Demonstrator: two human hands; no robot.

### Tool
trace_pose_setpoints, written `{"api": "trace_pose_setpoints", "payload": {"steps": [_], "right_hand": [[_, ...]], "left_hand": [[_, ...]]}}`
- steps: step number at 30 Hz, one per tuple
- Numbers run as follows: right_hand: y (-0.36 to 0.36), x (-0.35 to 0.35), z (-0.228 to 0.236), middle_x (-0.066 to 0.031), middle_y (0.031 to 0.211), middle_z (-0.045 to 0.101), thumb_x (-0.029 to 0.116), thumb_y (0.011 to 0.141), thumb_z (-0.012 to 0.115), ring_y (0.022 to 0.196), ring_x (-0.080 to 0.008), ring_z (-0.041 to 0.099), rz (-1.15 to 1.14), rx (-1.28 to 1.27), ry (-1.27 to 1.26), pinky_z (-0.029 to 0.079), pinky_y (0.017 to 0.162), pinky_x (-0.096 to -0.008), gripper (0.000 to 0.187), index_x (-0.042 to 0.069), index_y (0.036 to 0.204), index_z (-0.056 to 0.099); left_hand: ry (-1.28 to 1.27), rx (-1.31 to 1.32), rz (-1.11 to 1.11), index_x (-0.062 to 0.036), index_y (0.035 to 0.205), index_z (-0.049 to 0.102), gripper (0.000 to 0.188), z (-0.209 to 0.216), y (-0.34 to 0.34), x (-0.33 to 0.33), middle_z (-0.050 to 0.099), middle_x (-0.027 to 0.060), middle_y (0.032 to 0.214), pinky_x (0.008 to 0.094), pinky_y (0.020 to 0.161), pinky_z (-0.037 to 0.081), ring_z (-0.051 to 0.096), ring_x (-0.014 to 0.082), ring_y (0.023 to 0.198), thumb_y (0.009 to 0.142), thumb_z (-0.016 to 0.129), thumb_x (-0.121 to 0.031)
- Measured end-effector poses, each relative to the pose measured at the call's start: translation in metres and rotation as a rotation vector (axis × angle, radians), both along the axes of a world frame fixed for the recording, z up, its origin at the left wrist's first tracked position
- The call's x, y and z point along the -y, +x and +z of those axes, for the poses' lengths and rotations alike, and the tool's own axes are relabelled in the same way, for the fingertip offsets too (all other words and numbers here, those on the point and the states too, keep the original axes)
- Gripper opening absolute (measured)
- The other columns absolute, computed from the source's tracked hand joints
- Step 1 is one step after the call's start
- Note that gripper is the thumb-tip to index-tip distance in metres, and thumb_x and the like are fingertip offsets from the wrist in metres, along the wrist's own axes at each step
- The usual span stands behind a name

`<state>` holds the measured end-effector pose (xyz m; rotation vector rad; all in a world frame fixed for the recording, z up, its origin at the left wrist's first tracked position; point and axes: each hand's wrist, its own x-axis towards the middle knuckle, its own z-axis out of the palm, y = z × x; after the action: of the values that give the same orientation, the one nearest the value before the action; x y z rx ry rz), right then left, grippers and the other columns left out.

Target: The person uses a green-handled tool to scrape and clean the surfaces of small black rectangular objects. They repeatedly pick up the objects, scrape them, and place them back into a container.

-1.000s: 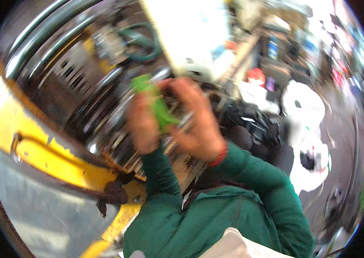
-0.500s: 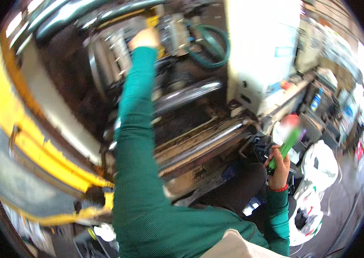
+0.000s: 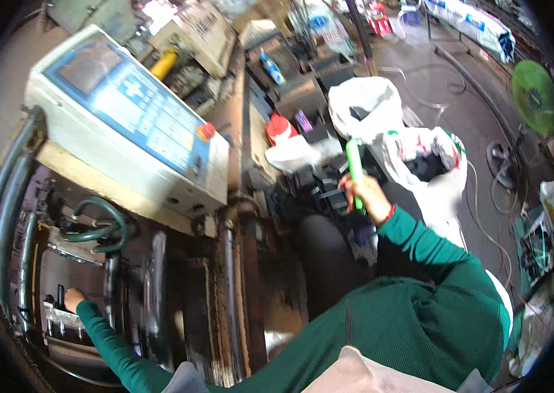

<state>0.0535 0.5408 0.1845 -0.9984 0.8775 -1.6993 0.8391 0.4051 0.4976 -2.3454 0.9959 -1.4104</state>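
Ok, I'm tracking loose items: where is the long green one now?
In the head view, the long green item is right of centre, held in the right hand, with black parts to its left and a white bag above its tip.

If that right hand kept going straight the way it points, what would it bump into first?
Probably the black parts just beyond the right hand, though their depth is unclear.

Dark floor (image 3: 470, 121), white bags (image 3: 398, 156), green standing fan (image 3: 534, 98)
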Motion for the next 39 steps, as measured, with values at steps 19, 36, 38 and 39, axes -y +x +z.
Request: {"api": "trace_pose_setpoints", "payload": {"steps": [19, 36, 38, 39], "right_hand": [[-0.078, 0.005, -0.012, -0.0036, 0.063, 0.051, 0.028, 0.088, 0.058, 0.053, -0.0138, 0.052, -0.453, 0.074, 0.080, 0.047, 0.048, -0.0269, 0.036, -0.001, 0.108, 0.050], [-0.061, -0.019, 0.012, -0.0009, 0.070, 0.053, 0.030, 0.088, 0.061, 0.060, -0.0104, 0.053, -0.387, 0.118, -0.003, 0.047, 0.057, -0.0261, 0.032, 0.003, 0.103, 0.058], [-0.057, -0.020, 0.016, -0.0015, 0.069, 0.052, 0.030, 0.088, 0.061, 0.059, -0.0103, 0.052, -0.360, 0.108, 0.015, 0.046, 0.056, -0.0256, 0.030, 0.003, 0.102, 0.059], [-0.060, -0.023, 0.018, -0.0024, 0.069, 0.053, 0.030, 0.087, 0.061, 0.059, -0.0112, 0.052, -0.383, 0.100, 0.009, 0.045, 0.056, -0.0259, 0.030, 0.003, 0.102, 0.059]], "left_hand": [[0.161, 0.110, -0.070, -0.0118, 0.085, 0.072, 0.017, 0.003, -0.027, -0.026, 0.071, 0.0073, 0.087, 0.0349, 0.064, 0.058, 0.071, 0.0238, 0.080, 0.088, 0.055, -0.013], [-0.033, 0.218, -0.284, -0.0157, 0.074, 0.067, 0.023, -0.012, -0.002, -0.017, 0.065, 0.0024, 0.079, 0.0354, 0.058, 0.055, 0.068, 0.0219, 0.073, 0.090, 0.051, -0.020], [-0.054, 0.306, -0.393, -0.0132, 0.077, 0.064, 0.020, 0.000, 0.010, -0.013, 0.065, 0.0040, 0.085, 0.0357, 0.062, 0.054, 0.067, 0.0230, 0.078, 0.089, 0.050, -0.021], [0.042, 0.201, -0.301, -0.0134, 0.082, 0.063, 0.017, -0.004, -0.031, 0.017, 0.065, 0.0034, 0.086, 0.0375, 0.062, 0.055, 0.067, 0.0220, 0.078, 0.090, 0.049, -0.020]]}}
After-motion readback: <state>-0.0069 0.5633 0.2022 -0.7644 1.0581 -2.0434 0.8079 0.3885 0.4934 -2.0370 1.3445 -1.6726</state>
